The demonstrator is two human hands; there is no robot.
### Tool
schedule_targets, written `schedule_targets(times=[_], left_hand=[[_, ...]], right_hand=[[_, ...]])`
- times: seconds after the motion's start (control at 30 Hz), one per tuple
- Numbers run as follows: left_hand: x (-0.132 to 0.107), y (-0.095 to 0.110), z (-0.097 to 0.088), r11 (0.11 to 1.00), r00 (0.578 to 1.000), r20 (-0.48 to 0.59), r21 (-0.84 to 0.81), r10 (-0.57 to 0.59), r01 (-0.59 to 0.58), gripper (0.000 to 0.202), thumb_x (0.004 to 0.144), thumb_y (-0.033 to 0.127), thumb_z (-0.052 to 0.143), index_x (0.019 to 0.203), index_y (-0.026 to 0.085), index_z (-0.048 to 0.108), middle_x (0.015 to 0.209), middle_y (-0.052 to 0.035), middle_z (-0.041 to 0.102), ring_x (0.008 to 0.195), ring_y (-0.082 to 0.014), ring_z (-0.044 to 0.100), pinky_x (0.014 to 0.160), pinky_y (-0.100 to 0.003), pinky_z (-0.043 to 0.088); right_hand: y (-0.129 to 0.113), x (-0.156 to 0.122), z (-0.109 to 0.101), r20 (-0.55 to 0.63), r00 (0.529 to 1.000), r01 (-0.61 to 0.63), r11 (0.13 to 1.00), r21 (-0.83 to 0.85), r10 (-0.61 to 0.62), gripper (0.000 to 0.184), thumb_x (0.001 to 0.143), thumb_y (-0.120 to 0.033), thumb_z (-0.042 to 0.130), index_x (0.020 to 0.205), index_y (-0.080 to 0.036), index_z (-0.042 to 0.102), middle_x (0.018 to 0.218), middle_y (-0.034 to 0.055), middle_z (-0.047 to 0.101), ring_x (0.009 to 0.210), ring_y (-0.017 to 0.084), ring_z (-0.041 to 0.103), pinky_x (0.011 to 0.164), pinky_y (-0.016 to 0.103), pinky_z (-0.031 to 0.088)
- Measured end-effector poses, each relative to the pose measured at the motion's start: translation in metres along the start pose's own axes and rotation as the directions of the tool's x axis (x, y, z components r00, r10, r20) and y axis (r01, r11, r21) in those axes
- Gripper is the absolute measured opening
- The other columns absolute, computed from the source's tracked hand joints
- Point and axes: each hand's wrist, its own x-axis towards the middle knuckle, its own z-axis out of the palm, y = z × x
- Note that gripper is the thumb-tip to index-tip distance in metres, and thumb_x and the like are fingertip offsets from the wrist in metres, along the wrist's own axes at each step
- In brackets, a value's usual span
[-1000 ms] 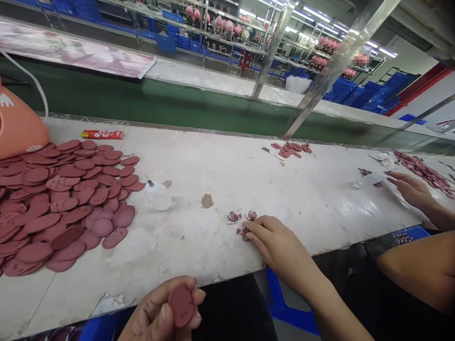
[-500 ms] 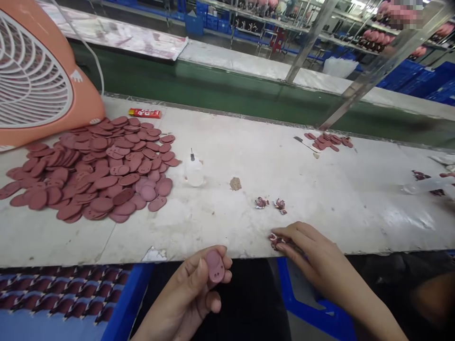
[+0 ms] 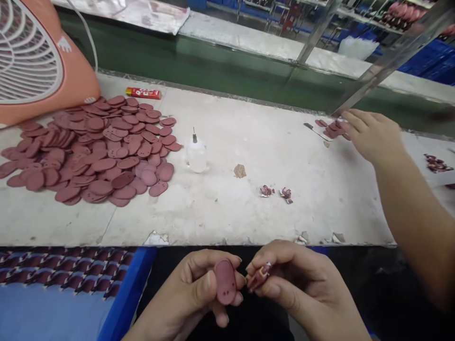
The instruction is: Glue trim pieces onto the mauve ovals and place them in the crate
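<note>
My left hand (image 3: 202,289) pinches a flat oval mauve piece (image 3: 225,282) with small holes between thumb and fingers, just off the near table edge. Beside it, my right hand (image 3: 295,279) grips a small crumpled maroon scrap (image 3: 259,277) in its fingertips. The two hands nearly touch, and neither touches the table. Two similar crumpled scraps (image 3: 266,191) lie on the white table (image 3: 227,213) ahead of my hands. A large heap of oval pieces (image 3: 99,147) lies further left.
A co-worker's hand (image 3: 373,135) reaches over a small pile of pieces (image 3: 330,129) near a knife (image 3: 314,131). A small plastic bottle (image 3: 196,156), a red box (image 3: 143,93) and an orange fan (image 3: 35,66) stand on the table. A blue crate (image 3: 124,303) sits below the near edge.
My right hand has lifted a scrap off the table and come in beside my left hand. The co-worker's hand has moved left to the small pile. The view has tilted down.
</note>
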Motion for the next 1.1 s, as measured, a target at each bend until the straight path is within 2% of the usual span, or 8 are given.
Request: schedule_targets(times=[0.13, 0.37, 0.5, 0.77, 0.9, 1.1], left_hand=[[0.002, -0.004, -0.004, 1.000, 0.999, 0.041, 0.007, -0.018, 0.018, 0.034, 0.063, 0.044, 0.084, 0.082, 0.016, 0.078, 0.058, 0.0009, 0.063, 0.061, -0.0103, 0.061, 0.047, -0.013, 0.048], [0.005, -0.006, -0.006, 0.998, 0.998, 0.008, -0.021, -0.067, 0.067, 0.032, 0.064, 0.040, 0.085, 0.083, 0.014, 0.079, 0.058, 0.0002, 0.066, 0.056, -0.0086, 0.060, 0.047, -0.013, 0.050], [0.006, -0.006, -0.007, 0.997, 0.997, 0.030, -0.029, -0.069, 0.070, 0.030, 0.064, 0.040, 0.085, 0.081, 0.015, 0.079, 0.059, -0.0004, 0.066, 0.056, -0.0084, 0.060, 0.047, -0.013, 0.051], [0.010, -0.014, -0.013, 0.997, 0.993, 0.099, -0.039, -0.070, 0.074, 0.024, 0.073, 0.038, 0.078, 0.081, 0.016, 0.079, 0.063, -0.0018, 0.067, 0.056, -0.0073, 0.059, 0.048, -0.011, 0.051], [0.010, -0.016, -0.013, 0.997, 0.995, 0.075, -0.042, -0.059, 0.062, 0.023, 0.075, 0.038, 0.077, 0.081, 0.016, 0.079, 0.062, -0.0013, 0.065, 0.057, -0.0071, 0.058, 0.047, -0.011, 0.049], [0.009, -0.016, -0.011, 0.997, 0.996, 0.070, -0.048, -0.056, 0.060, 0.020, 0.076, 0.037, 0.076, 0.081, 0.017, 0.079, 0.066, -0.0012, 0.067, 0.059, -0.0070, 0.059, 0.047, -0.010, 0.049]], right_hand=[[-0.002, 0.005, 0.006, -0.028, 0.998, 0.044, 0.992, -0.115, -0.048, 0.021, 0.084, -0.013, 0.071, 0.097, -0.029, 0.070, 0.085, -0.0051, 0.073, 0.076, 0.007, 0.068, 0.071, 0.011, 0.053], [0.000, 0.009, 0.010, -0.021, 0.990, 0.127, 0.962, -0.242, -0.136, 0.015, 0.084, -0.012, 0.072, 0.093, -0.023, 0.070, 0.082, -0.0049, 0.072, 0.072, 0.007, 0.068, 0.067, 0.010, 0.053], [-0.001, 0.009, 0.009, 0.003, 0.984, 0.171, 0.932, -0.319, -0.179, 0.011, 0.084, -0.013, 0.072, 0.092, -0.021, 0.069, 0.081, -0.0051, 0.072, 0.069, 0.005, 0.066, 0.066, 0.009, 0.052], [-0.008, 0.010, 0.005, 0.100, 0.961, 0.270, 0.814, -0.515, -0.257, 0.010, 0.083, -0.011, 0.072, 0.090, -0.018, 0.067, 0.078, -0.0046, 0.071, 0.068, 0.005, 0.065, 0.065, 0.012, 0.051], [-0.008, 0.009, 0.005, 0.120, 0.951, 0.300, 0.768, -0.565, -0.283, 0.011, 0.084, -0.011, 0.071, 0.091, -0.018, 0.068, 0.080, -0.0042, 0.072, 0.070, 0.006, 0.067, 0.065, 0.013, 0.052], [-0.008, 0.008, 0.004, 0.139, 0.951, 0.305, 0.762, -0.571, -0.276, 0.012, 0.084, -0.010, 0.071, 0.092, -0.018, 0.068, 0.081, -0.0052, 0.072, 0.072, 0.004, 0.067, 0.068, 0.008, 0.050]])
